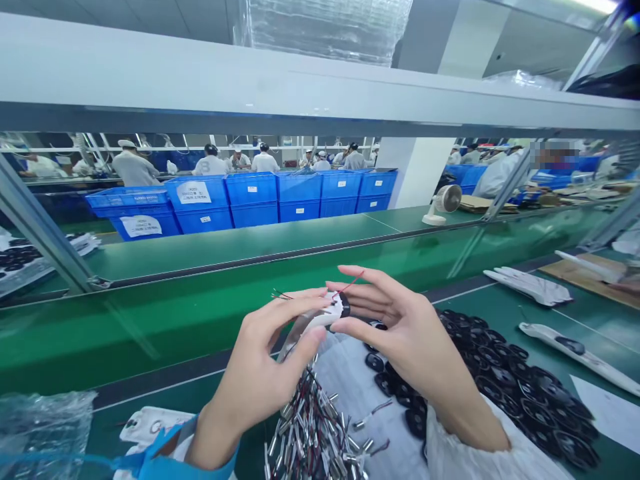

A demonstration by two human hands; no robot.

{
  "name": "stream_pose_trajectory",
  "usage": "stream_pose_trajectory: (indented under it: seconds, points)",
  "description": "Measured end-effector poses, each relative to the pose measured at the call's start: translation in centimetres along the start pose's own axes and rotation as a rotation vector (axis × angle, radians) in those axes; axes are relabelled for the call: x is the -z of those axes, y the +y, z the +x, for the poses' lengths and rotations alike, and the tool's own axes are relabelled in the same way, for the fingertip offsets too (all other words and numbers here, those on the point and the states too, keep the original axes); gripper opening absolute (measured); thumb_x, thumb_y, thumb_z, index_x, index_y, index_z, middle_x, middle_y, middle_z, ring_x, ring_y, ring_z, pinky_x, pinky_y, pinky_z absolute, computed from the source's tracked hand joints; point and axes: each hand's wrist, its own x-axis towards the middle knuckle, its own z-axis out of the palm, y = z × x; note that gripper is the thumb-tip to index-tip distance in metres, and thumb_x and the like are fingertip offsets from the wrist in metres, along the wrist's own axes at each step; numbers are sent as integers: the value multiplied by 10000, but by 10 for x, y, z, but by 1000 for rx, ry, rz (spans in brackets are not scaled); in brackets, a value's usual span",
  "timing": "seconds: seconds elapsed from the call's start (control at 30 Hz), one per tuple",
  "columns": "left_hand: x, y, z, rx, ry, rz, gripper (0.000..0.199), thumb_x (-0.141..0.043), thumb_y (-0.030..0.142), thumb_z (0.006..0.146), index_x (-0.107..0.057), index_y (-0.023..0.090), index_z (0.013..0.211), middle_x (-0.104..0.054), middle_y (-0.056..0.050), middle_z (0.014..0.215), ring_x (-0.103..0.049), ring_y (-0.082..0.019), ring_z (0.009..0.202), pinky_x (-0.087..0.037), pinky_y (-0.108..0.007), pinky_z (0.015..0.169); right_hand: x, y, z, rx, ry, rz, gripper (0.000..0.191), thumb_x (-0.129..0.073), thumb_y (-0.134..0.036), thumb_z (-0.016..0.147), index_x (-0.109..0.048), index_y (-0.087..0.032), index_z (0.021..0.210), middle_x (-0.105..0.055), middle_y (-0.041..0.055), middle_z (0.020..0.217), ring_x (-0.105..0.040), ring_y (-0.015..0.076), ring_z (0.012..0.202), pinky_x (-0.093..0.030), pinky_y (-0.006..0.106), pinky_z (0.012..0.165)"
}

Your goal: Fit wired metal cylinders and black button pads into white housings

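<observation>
Both hands are up over the desk, close together and narrow, pinching one small wired part (334, 312) between them. It is black and white. Your left hand (255, 380) grips its white side with thumb and fingers; your right hand (400, 333) closes on the black end with its fingertips. Thin dark wires stick out toward the left, and a red wire rises toward your right fingers (365, 283). The part is held in the air, above the near edge of the desk (480, 313).

Under your hands, a loose wire bundle (313, 427) with metal ends lies at the near edge, just beside a white sheet (360, 407). Black discs (520, 393) are heaped toward the near right corner, spilling onto the sheet beside your right forearm. Two white strips (575, 350) lie further right, and one carries a black disc. A plastic bag (43, 427) sits at the near left corner.

Past the desk runs a green belt (150, 340). Beyond it are blue crates (253, 200), a small desk fan (447, 200) and co-workers (210, 163) in white at their own stations.
</observation>
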Motion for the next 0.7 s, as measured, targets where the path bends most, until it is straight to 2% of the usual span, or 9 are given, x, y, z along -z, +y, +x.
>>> stream_pose_trajectory:
  seconds: [0.1, 0.2, 0.3, 0.5, 0.63, 0.7]
  points:
    - [0, -1, 3, 74, 25, -143, 161, -693, 236, 970, -797, 302, 1074, -763, -22, 1149, -698, -185, 1140, -594, -264, 966, -1, 5, 0, 26, -38, -66, 620, -865, -314, 801, -638, -222, 1371, -776, 55, 1218, -753, 248, 1121, -636, 362, 1006]
    - [-1, -2, 8, 183, 41, -219, 77, -752, 247, 916, -810, 258, 966, -757, -36, 1037, -731, -177, 1008, -617, -231, 847, -3, 12, 1, 41, -64, -81, 649, -851, -297, 798, -639, -160, 1396, -762, 84, 1233, -746, 273, 1129, -620, 399, 1039]
    - [0, -6, 17, 241, 30, -232, 48, -782, 244, 873, -811, 229, 908, -757, -40, 983, -735, -174, 938, -610, -242, 818, -1, 20, 4, 36, -70, -65, 674, -847, -299, 788, -636, -120, 1402, -751, 106, 1243, -746, 292, 1124, -614, 422, 1048]
    - [1, -25, 39, 233, -143, -211, 82, -799, 235, 810, -819, 207, 884, -769, -55, 926, -717, -193, 891, -581, -290, 792, 11, 34, 14, -29, -73, -38, 708, -883, -422, 764, -660, -138, 1373, -764, 108, 1218, -747, 331, 1117, -615, 500, 1042]
    - [-9, -37, 48, 265, -149, -164, 178, -780, 362, 841, -795, 191, 885, -779, -68, 953, -734, -223, 885, -593, -327, 783, 14, 45, 19, 21, -82, -85, 698, -864, -535, 771, -694, -167, 1338, -775, 99, 1203, -762, 332, 1083, -609, 529, 1045]
    - [-14, -44, 53, 267, -168, -123, 237, -770, 418, 856, -792, 184, 884, -778, -73, 931, -736, -228, 861, -592, -328, 756, 17, 50, 22, 20, -81, -139, 776, -850, -574, 771, -650, -167, 1400, -757, 110, 1250, -742, 333, 1134, -582, 533, 1077]
